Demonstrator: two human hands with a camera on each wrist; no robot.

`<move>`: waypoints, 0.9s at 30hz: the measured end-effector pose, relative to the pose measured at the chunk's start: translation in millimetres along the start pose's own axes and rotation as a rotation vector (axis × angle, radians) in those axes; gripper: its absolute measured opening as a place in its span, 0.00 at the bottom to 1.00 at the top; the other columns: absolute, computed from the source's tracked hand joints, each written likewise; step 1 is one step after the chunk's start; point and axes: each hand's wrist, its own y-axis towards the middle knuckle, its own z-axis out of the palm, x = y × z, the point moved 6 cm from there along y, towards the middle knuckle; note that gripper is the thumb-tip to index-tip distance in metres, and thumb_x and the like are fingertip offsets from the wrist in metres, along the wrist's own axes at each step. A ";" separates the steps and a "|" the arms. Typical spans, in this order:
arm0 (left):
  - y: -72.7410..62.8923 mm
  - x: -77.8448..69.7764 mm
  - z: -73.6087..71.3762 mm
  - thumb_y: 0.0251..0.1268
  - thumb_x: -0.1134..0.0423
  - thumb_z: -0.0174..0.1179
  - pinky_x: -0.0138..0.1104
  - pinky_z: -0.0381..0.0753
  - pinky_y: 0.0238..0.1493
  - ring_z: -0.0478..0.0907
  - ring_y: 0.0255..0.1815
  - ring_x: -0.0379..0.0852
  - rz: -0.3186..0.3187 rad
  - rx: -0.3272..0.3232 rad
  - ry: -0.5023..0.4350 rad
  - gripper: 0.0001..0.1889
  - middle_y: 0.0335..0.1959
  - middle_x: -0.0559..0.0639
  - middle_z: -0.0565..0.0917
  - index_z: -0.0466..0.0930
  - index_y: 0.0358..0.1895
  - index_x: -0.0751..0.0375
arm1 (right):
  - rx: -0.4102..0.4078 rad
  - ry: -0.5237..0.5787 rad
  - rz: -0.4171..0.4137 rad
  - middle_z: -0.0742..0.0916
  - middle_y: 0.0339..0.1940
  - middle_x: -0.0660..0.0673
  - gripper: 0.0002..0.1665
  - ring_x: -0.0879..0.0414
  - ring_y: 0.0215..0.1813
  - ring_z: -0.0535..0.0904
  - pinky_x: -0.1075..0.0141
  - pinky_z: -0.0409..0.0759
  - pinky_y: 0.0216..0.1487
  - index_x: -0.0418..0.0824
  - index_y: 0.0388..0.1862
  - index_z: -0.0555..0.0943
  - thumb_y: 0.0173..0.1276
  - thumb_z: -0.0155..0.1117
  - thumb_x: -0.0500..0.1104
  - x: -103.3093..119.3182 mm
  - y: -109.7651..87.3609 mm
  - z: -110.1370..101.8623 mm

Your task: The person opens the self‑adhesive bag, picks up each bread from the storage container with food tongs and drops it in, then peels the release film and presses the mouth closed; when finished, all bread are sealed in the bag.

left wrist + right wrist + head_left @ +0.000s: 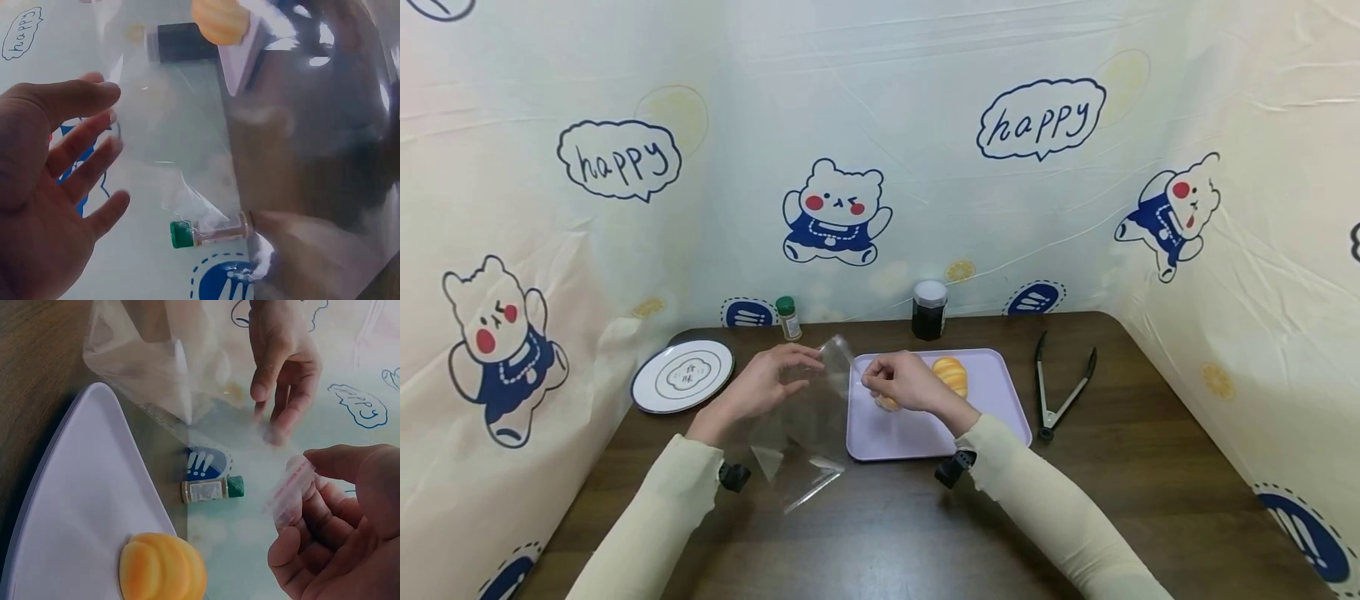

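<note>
A clear plastic bag (pixel 820 408) hangs in front of me over the table, left of a lavender tray (pixel 985 433). My right hand (pixel 906 379) pinches the bag's edge between thumb and fingers. Pink print shows on the strip (pixel 292 486) at that edge in the right wrist view. My left hand (pixel 767 383) is at the bag's other side, its thumb and fingers apart in the left wrist view; whether a fingertip touches the film, I cannot tell. On the tray lies a yellow striped bread roll (pixel 951 375), partly behind the right hand, with another piece (pixel 887 404) under the hand.
A white plate (pixel 677 379) with a dark rim lies at the left. Along the back stand a green-capped shaker bottle (pixel 788 319) and a dark jar (pixel 929 310) with a pale lid. Spread tongs (pixel 1052 408) lie right of the tray. Printed cloth hangs around the table.
</note>
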 end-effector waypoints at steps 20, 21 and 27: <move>12.1 -34.1 44.0 0.60 0.38 0.66 0.36 0.82 0.41 0.81 0.42 0.42 -0.116 -0.038 -0.041 0.22 0.42 0.45 0.85 0.79 0.49 0.48 | 0.001 0.072 0.028 0.89 0.26 0.52 0.12 0.62 0.28 0.83 0.69 0.78 0.27 0.40 0.38 0.87 0.73 0.63 0.46 -3.2 -3.8 0.3; 12.4 -35.3 45.5 0.60 0.40 0.67 0.36 0.82 0.41 0.81 0.42 0.42 -0.119 -0.038 -0.048 0.22 0.42 0.45 0.85 0.79 0.49 0.49 | 0.002 0.076 0.029 0.89 0.26 0.52 0.12 0.62 0.28 0.83 0.69 0.78 0.26 0.40 0.38 0.87 0.73 0.63 0.46 -3.1 -4.2 0.4; 12.4 -38.2 52.5 0.65 0.48 0.66 0.36 0.83 0.42 0.81 0.40 0.40 -0.091 -0.010 -0.081 0.18 0.39 0.43 0.84 0.79 0.50 0.55 | 0.012 0.081 0.027 0.89 0.27 0.52 0.09 0.52 0.31 0.86 0.71 0.74 0.24 0.43 0.36 0.87 0.73 0.63 0.45 -1.5 -5.1 1.2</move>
